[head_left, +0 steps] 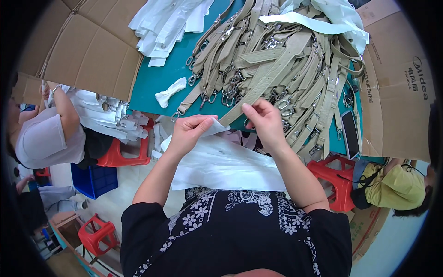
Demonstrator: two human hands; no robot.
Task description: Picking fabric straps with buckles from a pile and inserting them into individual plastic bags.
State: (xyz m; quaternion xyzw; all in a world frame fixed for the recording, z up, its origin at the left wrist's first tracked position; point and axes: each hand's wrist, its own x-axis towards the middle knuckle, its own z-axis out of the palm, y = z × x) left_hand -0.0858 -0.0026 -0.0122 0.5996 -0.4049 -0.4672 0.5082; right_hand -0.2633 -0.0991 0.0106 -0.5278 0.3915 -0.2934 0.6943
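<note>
Two pinching grips, slightly apart: my left hand (190, 133) clamped on white wrapper (217, 129), my right hand (266, 122) on beige strap (268, 82) near its lower end. Strap end meets wrapper (can't tell how far in). Strap's upper part lies across heap of straps (318, 87) with metal clips (227, 99) on green table (150, 90). More wrappers (226, 164) below my hands; phone (350, 134) at right.

Passage: teal strip of surface (150, 94) ahead of the left hand (187, 134), between left cardboard (92, 51) and strap heap (307, 87). Obstacles: crumpled white piece (170, 92), lying within that strip; white strips (170, 23), at its far end; strap heap with metal clips, filling the middle; dark phone (350, 134), right edge; right cardboard (394, 92), upright beyond the phone.
</note>
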